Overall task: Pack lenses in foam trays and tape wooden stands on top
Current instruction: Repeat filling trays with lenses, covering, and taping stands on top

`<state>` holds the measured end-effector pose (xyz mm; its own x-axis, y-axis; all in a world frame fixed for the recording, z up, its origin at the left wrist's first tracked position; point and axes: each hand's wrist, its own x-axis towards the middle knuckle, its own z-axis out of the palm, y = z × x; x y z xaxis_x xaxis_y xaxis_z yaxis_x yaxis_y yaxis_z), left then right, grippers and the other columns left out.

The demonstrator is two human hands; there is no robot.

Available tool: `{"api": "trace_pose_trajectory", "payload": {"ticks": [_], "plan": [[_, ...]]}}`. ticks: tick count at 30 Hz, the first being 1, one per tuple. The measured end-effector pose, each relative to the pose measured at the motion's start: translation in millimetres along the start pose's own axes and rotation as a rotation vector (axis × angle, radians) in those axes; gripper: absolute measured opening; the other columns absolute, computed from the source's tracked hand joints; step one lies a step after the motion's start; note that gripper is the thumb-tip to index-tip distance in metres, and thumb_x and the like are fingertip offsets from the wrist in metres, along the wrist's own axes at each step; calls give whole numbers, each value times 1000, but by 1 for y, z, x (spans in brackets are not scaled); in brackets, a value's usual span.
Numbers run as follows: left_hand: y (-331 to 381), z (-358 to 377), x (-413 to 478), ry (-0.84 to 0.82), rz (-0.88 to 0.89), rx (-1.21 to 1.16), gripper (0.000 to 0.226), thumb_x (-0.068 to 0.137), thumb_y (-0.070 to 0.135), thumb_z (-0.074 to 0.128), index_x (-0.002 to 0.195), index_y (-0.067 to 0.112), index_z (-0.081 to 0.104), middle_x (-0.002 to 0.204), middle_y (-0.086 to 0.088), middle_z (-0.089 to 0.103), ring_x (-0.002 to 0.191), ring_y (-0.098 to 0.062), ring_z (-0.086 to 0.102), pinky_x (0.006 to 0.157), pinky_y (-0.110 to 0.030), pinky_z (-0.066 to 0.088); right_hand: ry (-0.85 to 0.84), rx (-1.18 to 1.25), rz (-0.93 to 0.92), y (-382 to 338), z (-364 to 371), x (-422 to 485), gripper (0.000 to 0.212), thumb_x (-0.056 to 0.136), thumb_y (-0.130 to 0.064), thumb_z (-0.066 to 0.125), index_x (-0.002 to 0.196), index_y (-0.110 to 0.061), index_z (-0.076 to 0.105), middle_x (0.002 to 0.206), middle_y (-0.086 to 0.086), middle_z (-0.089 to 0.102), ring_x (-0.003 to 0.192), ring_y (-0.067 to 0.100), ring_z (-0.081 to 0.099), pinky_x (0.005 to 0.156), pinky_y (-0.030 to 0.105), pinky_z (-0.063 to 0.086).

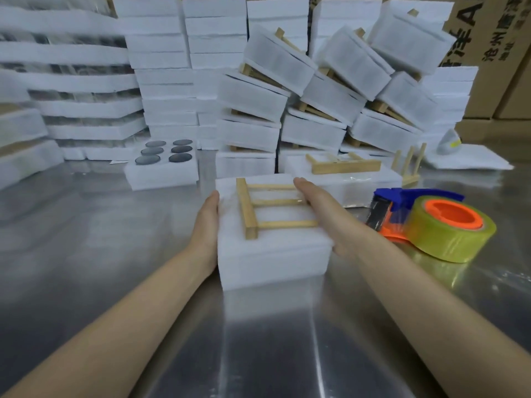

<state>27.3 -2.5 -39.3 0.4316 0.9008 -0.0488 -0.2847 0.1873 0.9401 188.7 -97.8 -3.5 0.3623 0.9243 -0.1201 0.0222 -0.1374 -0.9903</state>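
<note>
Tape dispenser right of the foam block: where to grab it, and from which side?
Grip the tape dispenser by its blue handle, coming from above with the right hand, the nearer one. It lies on its side, orange hub up, so the handle runs exposed along the roll's far edge. Probably keep off the black blade end facing the foam block.

Bare steel table (86,254) lies open near and left; the orange-and-blue tape dispenser (431,222) blocks right, stacked white foam trays (253,110) far.
</note>
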Motion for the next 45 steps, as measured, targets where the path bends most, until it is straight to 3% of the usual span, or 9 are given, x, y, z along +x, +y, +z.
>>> {"api": "trace_pose_trajectory", "payload": {"ticks": [6,11,19,25,28,32,38,41,45], "plan": [[-1,-3,-2,-149,32,-21,51,99,49,34,81,24,74,75,1,73,67,-13,71,56,-22,52,72,83,-40,10,2,-8,74,88,-49,53,151,-41,15,156,-14,23,142,15,29,117,44,25],[7,1,-6,-195,173,-41,70,88,61,46,148,25,37,151,-1,41,135,-22,44,114,-46,31,62,247,-144,15,-7,-18,62,93,-35,52,149,-32,28,149,-13,39,132,12,44,111,38,36],[1,-4,-13,-115,-26,-151,68,92,70,28,78,29,80,88,-4,77,76,-18,74,50,-26,55,-69,273,-264,22,0,-21,60,97,-18,44,150,-35,22,151,-19,35,132,7,44,114,35,32],[-1,-5,-13,51,125,-82,47,98,59,31,95,26,65,70,10,73,62,-4,69,43,-15,47,-97,194,-96,17,-7,-21,33,90,-45,54,118,-32,65,98,-11,74,86,7,71,59,18,55],[0,-5,-15,102,157,7,39,99,54,34,93,28,63,62,16,70,56,1,66,43,-13,45,-139,211,-23,16,-12,-22,27,83,-57,59,86,-37,77,93,-2,76,84,15,73,57,24,56],[4,-5,-13,174,168,87,44,100,54,30,108,26,63,68,17,70,63,1,66,53,-19,48,-198,233,-49,21,-14,-20,32,73,-68,63,87,-42,75,99,-2,75,92,16,72,65,27,57],[6,-2,-11,166,45,-30,49,98,57,33,94,20,64,56,9,69,44,-4,62,37,-13,41,-7,294,-108,4,-6,-14,50,93,-37,49,51,-26,73,56,-2,67,49,12,66,44,15,47],[6,3,-5,142,21,-261,47,103,47,28,119,15,59,77,1,76,57,-5,67,49,-18,51,68,489,-204,-6,-4,-21,41,88,-44,55,57,-28,75,65,-2,71,56,13,69,48,19,51],[1,5,3,55,57,-519,53,104,43,17,108,3,52,87,-12,72,74,-17,74,62,-23,59,302,653,-376,-34,-19,-3,42,84,-62,53,109,-33,68,108,-5,73,97,14,70,82,32,56]]}}
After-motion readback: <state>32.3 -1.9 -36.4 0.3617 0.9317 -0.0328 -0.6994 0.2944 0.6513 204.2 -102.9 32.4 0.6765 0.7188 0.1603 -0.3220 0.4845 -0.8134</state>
